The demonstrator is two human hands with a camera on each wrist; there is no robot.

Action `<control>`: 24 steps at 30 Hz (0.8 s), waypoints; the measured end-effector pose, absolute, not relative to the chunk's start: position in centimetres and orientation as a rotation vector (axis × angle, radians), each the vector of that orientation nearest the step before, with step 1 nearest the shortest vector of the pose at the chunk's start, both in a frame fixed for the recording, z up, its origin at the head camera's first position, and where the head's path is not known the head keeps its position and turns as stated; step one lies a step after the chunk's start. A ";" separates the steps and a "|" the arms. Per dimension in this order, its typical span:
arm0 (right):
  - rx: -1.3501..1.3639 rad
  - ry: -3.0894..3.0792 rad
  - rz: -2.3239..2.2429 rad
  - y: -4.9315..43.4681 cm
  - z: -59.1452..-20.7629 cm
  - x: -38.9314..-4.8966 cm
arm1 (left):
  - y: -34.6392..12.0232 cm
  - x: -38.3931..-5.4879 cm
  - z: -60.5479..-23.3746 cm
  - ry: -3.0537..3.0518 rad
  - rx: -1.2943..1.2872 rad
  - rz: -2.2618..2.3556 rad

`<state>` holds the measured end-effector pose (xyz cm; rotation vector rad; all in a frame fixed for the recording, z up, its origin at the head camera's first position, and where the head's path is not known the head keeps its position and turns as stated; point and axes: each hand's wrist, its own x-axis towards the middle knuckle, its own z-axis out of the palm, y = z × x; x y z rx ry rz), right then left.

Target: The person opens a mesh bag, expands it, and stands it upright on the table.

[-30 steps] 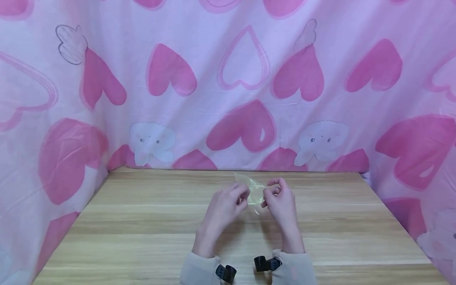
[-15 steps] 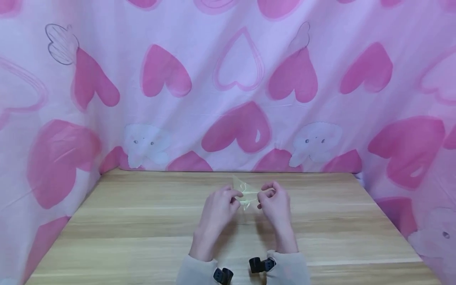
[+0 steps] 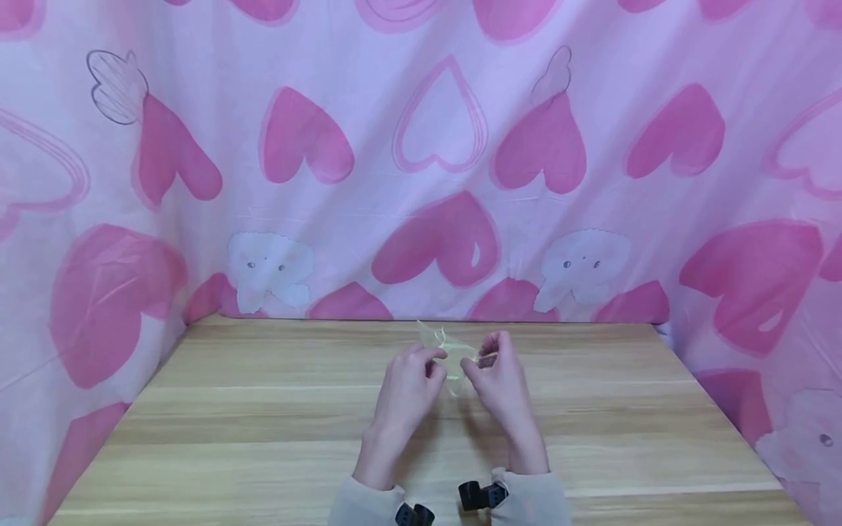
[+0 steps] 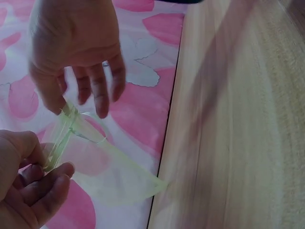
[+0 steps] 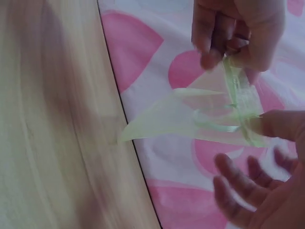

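Note:
A sheer pale yellow-green drawstring pouch (image 3: 455, 363) is stretched between both hands above the table, its pointed corner trailing down in the left wrist view. My left hand (image 3: 406, 383) pinches one end of its gathered mouth between thumb and fingers, plainest in the right wrist view. At the other end of the mouth, the thumb of my right hand (image 3: 500, 380) touches the pouch, while that hand's other fingers (image 5: 238, 179) are spread away from the fabric. A thin pale ribbon loop (image 5: 217, 126) hangs off the gathered band.
A wood-grain table (image 3: 263, 424) lies under the hands. Behind it and along both sides hangs a pink cloth (image 3: 368, 204) with hearts. Black wrist cameras (image 3: 483, 495) sit at the pale sleeves (image 3: 533, 500).
The right hand's fingers have spread from the pouch, the thumb staying at its mouth. The left hand keeps its pinch. Both hands have shifted slightly left in the head view.

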<state>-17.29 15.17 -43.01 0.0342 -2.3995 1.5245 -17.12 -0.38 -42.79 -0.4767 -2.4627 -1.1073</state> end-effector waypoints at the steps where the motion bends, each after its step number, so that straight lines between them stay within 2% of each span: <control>1: 0.086 -2.380 1.479 15.1 -43.0 -17.3 | -0.4 -17.1 -42.7 -2.460 -0.474 -1.119; 7: 0.374 -2.356 1.325 15.1 -43.5 -17.4 | -0.5 -17.2 -42.6 -2.447 -0.488 -1.171; 14: 0.231 -2.423 1.224 15.3 -43.5 -17.5 | -0.7 -17.3 -42.7 -2.379 -0.511 -1.097; 24: 0.446 -2.405 1.339 14.8 -43.2 -17.2 | -1.0 -17.2 -42.3 -2.361 -0.523 -1.122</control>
